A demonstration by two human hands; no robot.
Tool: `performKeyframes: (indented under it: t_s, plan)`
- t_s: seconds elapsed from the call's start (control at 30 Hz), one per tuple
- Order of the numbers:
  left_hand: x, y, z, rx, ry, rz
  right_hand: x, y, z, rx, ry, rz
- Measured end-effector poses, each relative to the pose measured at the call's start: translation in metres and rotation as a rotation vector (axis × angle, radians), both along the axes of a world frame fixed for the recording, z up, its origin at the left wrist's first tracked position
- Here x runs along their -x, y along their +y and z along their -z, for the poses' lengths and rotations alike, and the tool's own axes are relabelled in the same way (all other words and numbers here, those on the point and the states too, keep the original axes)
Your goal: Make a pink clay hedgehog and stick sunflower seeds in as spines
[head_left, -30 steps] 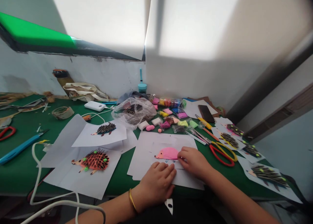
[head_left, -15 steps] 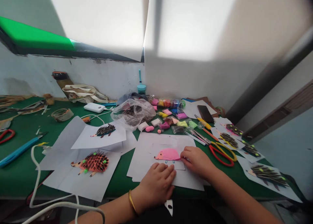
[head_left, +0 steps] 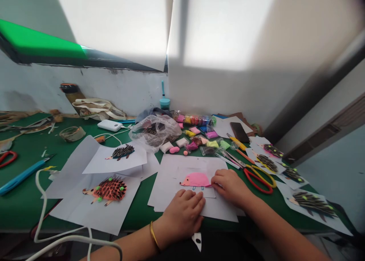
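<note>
A pink clay hedgehog shape (head_left: 196,179) lies on a small white sheet on top of larger white papers (head_left: 173,173) near the table's front edge. My right hand (head_left: 229,185) rests just right of it, fingers curled, with the fingertips pressed against the hedgehog's rear edge. My left hand (head_left: 184,211), wearing a gold bangle, lies knuckles-up on the paper just below the shape, fingers bent down and holding the sheet flat.
Red-and-yellow scissors (head_left: 256,175) lie right of my right hand. Finished hedgehog pictures sit at left (head_left: 108,188) and along the right edge (head_left: 310,203). Clay packets (head_left: 203,137), a plastic bag (head_left: 155,131), a phone (head_left: 240,132) and a white cable (head_left: 42,200) crowd the green table (head_left: 19,200).
My right hand shifted slightly right along the pink hedgehog's rear edge, then settled. My left hand stayed put.
</note>
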State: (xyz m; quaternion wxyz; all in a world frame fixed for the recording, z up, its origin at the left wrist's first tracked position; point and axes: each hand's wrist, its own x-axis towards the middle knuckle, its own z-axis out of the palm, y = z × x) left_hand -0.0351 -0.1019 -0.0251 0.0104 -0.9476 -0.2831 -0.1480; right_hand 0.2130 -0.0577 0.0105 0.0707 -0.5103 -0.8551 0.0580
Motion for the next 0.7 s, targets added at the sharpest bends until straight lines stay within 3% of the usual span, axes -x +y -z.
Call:
performKeyframes:
  t_s: [0.43,0.7]
  plan:
    - [0.0,0.0,-0.002,0.013,0.005,0.002,-0.004,0.002,-0.002,0.053,0.06,0.033]
    - [0.0,0.0,0.0,-0.003,0.009,-0.002,0.008,-0.001,0.014,0.108,0.195,0.025]
